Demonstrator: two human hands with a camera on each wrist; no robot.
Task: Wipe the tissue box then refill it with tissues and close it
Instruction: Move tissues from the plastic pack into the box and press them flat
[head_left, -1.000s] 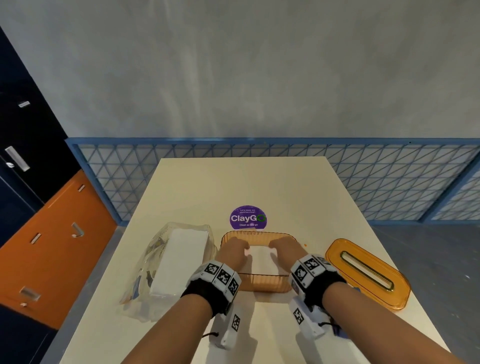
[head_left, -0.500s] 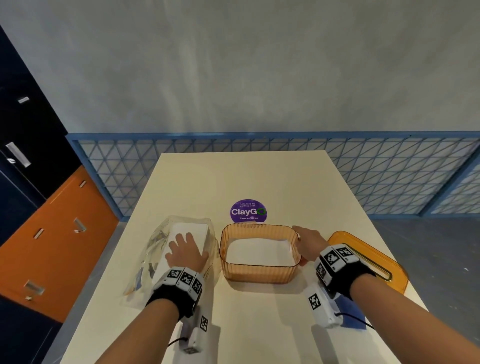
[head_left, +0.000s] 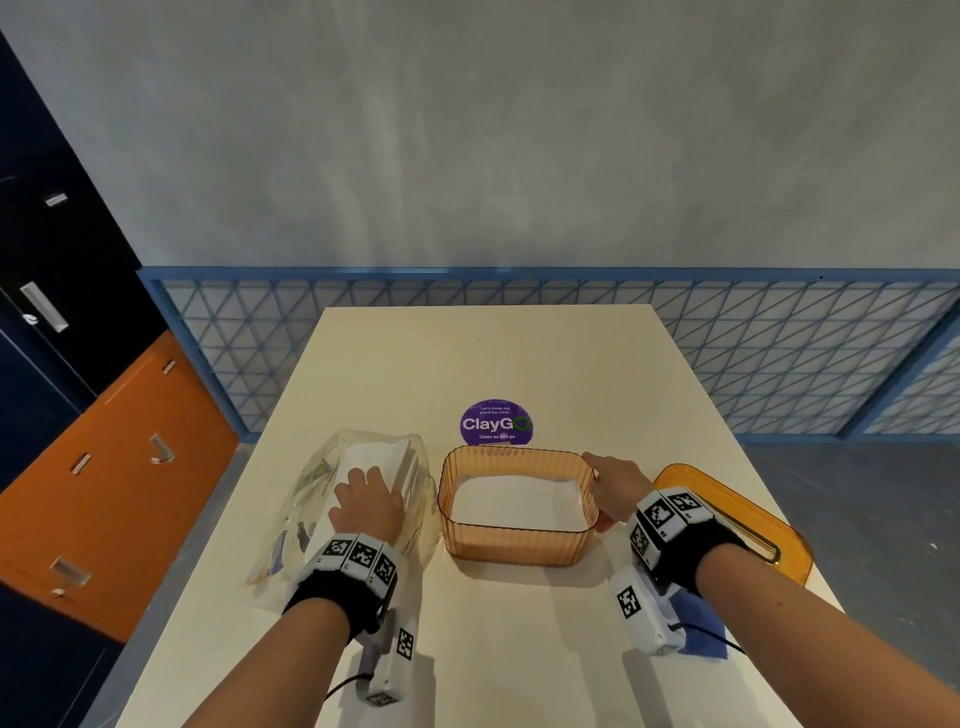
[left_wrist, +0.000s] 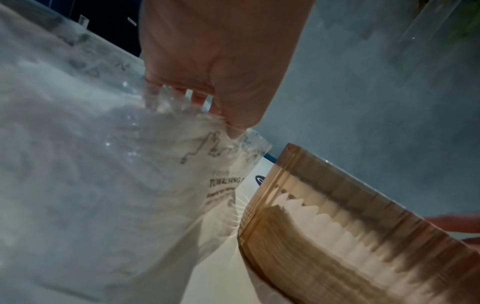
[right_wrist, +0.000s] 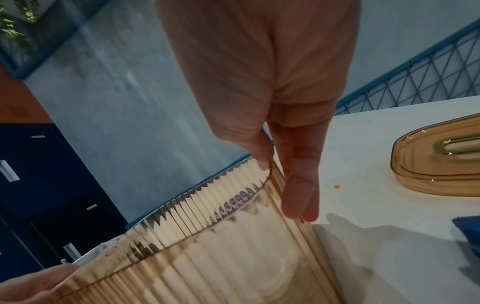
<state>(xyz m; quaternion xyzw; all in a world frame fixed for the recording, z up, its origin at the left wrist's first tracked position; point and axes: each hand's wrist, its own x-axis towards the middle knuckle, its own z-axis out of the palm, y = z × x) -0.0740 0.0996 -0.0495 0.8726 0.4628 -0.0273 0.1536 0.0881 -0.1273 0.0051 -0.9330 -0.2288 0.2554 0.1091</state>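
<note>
A blue cloth (head_left: 698, 621) lies nearest on the desk (head_left: 519, 649); the left hand (head_left: 366, 506) rests flat on the tissue pack (head_left: 358, 483), the right hand (head_left: 615, 486) grips the tissue box (head_left: 517, 545), lid (head_left: 769, 530) beside, sticker (head_left: 496, 422) beyond

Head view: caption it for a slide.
Left hand on tissue pack, right hand steadying open tissue box.

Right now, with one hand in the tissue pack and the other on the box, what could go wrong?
1. The left hand reaches into the clear plastic pack; the loose film may drag along when tissues come out.
2. The right hand holds only one end of the tissue box, which might slide.
3. The lid lies near the table's right edge and could be knocked off.
</note>
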